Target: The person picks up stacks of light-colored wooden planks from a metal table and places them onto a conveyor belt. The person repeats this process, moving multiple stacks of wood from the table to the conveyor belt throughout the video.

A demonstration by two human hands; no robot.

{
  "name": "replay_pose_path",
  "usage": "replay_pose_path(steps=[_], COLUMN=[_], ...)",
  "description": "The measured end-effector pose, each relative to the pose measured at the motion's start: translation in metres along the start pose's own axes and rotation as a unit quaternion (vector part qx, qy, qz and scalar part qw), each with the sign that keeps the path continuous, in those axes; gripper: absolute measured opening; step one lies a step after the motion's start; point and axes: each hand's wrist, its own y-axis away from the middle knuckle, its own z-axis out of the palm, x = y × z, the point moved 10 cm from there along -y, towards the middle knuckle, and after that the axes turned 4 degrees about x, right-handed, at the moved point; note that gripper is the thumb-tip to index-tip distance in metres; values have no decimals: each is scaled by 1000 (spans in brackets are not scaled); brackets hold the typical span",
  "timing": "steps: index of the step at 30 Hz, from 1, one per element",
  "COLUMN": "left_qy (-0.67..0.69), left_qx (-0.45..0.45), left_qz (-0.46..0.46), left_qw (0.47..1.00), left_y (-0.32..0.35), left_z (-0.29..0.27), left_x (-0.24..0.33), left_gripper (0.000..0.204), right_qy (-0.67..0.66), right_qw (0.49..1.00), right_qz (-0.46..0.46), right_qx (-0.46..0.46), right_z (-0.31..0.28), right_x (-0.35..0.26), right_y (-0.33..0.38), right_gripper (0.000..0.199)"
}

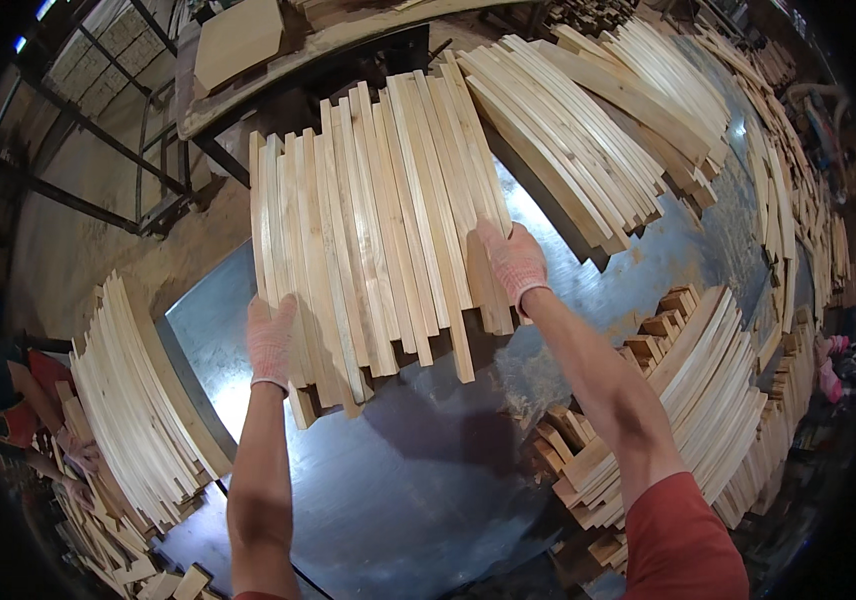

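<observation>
A wide row of pale wooden strips (378, 220) lies side by side in front of me, their near ends uneven over a shiny metal tabletop (398, 470). My left hand (271, 340), in a pinkish knit glove, grips the row's left edge close to its near end. On the right edge, my right hand (515, 262) wears the same kind of glove and is closed round the outer strips. The hands press the row from both sides; some fingers are hidden behind the wood. Beneath the near ends a dark shadow falls on the metal.
More wooden strips are stacked at the far right (568, 140), the near right (688, 410) and the left (143, 400). A dark-framed bench (298, 85) with a board on it stands beyond the row. At the far left edge, another person's arms (38, 400) reach towards wood pieces.
</observation>
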Motion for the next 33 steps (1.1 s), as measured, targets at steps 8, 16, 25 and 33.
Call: replay_pose_path(steps=[8, 16, 25, 33], left_qy=[-98, -150, -63, -118], left_qx=[5, 47, 31, -67], left_qz=[-58, -147, -201, -235], left_qw=[994, 977, 977, 963], left_y=[47, 218, 434, 588], left_z=[-73, -194, -292, -351], left_x=[-28, -94, -177, -208], left_gripper=[49, 46, 40, 40], right_qy=[45, 153, 124, 82], right_qw=[998, 988, 991, 995], right_qz=[-27, 17, 46, 41], right_qx=[17, -14, -21, -42], right_z=[26, 56, 26, -6], right_x=[7, 89, 230, 393], right_y=[81, 214, 418, 534], right_gripper=[69, 85, 76, 63])
